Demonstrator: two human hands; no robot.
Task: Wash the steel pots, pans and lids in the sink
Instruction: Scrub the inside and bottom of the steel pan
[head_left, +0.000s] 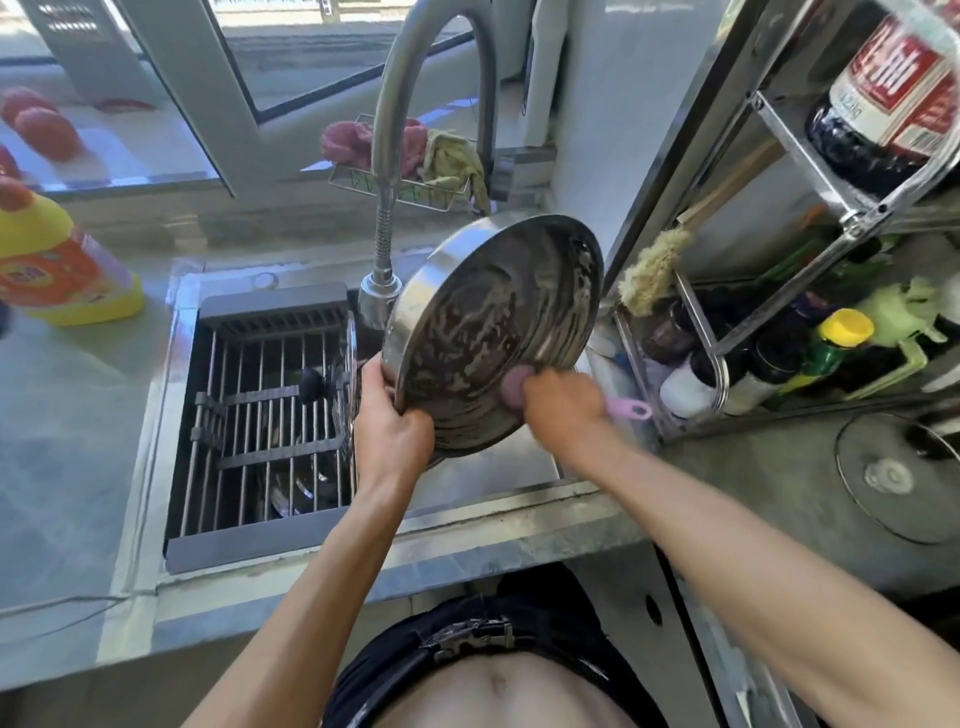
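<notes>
The left hand (392, 426) grips the tilted pot (493, 332) by its rim; the right hand (563, 397) clutches a pink brush (631, 410) against its soapy underside. Firm, overlapping strokes would serve best.

Home kitchen: sink (171, 374), faucet (410, 78), bottle-filled rack (779, 119).

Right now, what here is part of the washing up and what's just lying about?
In the job: steel pan gripped by left hand; pink brush in right hand; faucet; glass lid on the sink rack.

Lying about: detergent bottle; rags; sauce bottle; lid on the counter.
</notes>
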